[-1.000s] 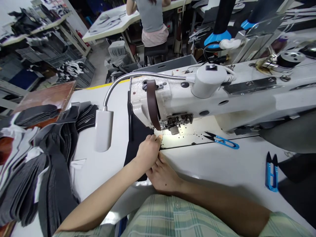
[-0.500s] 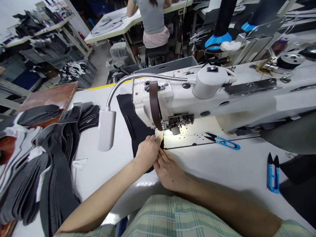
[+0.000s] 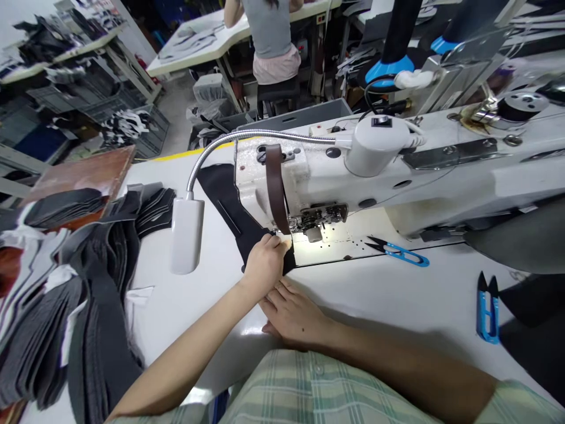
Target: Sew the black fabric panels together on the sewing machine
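A black fabric piece (image 3: 225,200) lies under the head of the sewing machine (image 3: 304,176), its upper end swung out to the left. My left hand (image 3: 263,265) is closed on its near part, with curled fingers and thumb close to the lit needle area. The fingertips are partly hidden. Just below, my right hand (image 3: 293,315) lies flat on the white table with fingers stretched out, partly beneath my left wrist. It seems to hold nothing. A brown strap (image 3: 275,188) hangs on the machine head in front of the needle.
Blue thread snips (image 3: 399,253) lie by the machine bed, and a second pair of snips (image 3: 488,309) lies farther right. Stacked dark fabric strips (image 3: 97,294) cover the left side. A lamp (image 3: 187,235) on a bendable neck hangs left of the machine. Another person (image 3: 273,41) sits beyond.
The black fabric has turned, its upper end swinging left and its lower end drawing up toward the needle. My right hand has slid down and left, away from the fabric's edge.
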The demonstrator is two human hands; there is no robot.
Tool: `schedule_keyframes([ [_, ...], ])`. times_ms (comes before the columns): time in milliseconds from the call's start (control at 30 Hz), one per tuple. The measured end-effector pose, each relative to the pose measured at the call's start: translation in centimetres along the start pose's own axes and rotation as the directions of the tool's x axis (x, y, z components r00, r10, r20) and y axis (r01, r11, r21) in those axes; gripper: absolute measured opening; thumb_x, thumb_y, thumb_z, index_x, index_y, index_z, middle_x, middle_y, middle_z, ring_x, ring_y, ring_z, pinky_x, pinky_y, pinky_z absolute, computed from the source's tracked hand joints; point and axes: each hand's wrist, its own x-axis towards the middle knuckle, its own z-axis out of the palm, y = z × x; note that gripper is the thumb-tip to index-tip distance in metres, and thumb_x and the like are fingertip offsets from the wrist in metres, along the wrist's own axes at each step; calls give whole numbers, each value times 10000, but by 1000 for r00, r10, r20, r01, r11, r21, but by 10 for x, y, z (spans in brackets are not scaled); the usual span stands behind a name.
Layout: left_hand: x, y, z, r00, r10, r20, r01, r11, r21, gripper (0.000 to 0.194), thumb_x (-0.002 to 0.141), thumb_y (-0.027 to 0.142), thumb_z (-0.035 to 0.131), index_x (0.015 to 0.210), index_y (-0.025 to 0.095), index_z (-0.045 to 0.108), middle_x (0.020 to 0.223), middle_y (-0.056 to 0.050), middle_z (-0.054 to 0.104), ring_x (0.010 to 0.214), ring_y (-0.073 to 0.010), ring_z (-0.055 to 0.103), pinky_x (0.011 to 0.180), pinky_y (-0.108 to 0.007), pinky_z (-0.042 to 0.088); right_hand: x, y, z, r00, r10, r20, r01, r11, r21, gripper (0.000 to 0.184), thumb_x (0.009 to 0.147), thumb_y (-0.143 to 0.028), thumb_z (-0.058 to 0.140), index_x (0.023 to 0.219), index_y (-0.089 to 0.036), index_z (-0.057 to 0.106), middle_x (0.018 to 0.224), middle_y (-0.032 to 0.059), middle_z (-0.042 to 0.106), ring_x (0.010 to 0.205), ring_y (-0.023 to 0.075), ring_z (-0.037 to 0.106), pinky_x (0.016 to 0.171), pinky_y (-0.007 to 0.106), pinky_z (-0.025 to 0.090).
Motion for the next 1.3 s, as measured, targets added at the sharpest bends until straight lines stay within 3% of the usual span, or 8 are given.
schedule_keyframes([
  [233, 11, -13, 12, 964, 132, -229, -119, 990, 70, 302, 780, -29, 409, 634, 163, 590, 641, -39, 574, 630, -167, 508, 601, -295, 388, 16, 7, -11, 997, 74, 35, -73, 997, -39, 539, 869, -501, 563, 1175, -57, 564, 1150, 208, 613, 1152, 317, 527, 1016, 453, 389],
  [433, 20, -27, 17, 932, 228, -283, -204, 973, 112, 319, 767, -16, 400, 577, 167, 579, 534, -14, 531, 514, -145, 458, 523, -288, 317, 29, 13, -12, 993, 108, 38, -107, 994, -34, 547, 890, -498, 530, 1196, -46, 564, 1153, 202, 615, 1163, 324, 515, 1031, 476, 370],
  [600, 20, -33, 19, 914, 255, -315, -240, 967, 87, 311, 769, 0, 417, 593, 179, 601, 532, -4, 564, 506, -138, 476, 531, -269, 342, 33, 18, -7, 990, 140, 9, -139, 990, -27, 572, 883, -503, 538, 1227, -47, 543, 1227, 214, 574, 1241, 328, 446, 1071, 492, 328],
  [733, 19, -38, 20, 927, 220, -305, -225, 974, 20, 325, 736, -13, 425, 686, 192, 672, 600, -12, 638, 574, -146, 549, 583, -254, 415, 34, 23, -4, 990, 139, -8, -140, 990, -24, 540, 888, -496, 531, 1204, -59, 559, 1256, 237, 540, 1265, 336, 420, 1097, 498, 287],
  [900, 17, -41, 19, 960, 126, -248, -151, 985, -86, 365, 732, 2, 435, 865, 191, 718, 754, -40, 698, 730, -180, 601, 688, -279, 491, 33, 27, -6, 990, 139, -35, -140, 989, -39, 515, 900, -483, 511, 1234, -92, 544, 1280, 227, 517, 1280, 346, 397, 1072, 518, 315],
  [1167, 23, -37, 17, 989, 70, -130, -89, 985, -147, 343, 739, 5, 447, 886, 164, 713, 791, -75, 691, 841, -208, 595, 767, -314, 501, 33, 28, -6, 987, 160, -32, -162, 986, -44, 470, 882, -454, 549, 1201, -108, 574, 1230, 216, 548, 1243, 357, 436, 1061, 515, 335],
  [1300, 13, -30, 10, 983, 173, -54, -181, 954, -240, 260, 744, 59, 544, 914, 165, 710, 885, -79, 702, 920, -196, 614, 903, -317, 474, 21, 26, 7, 989, 113, -98, -118, 992, -40, 347, 890, -361, 535, 1164, -153, 580, 1157, 171, 585, 1165, 330, 499, 986, 514, 414],
])
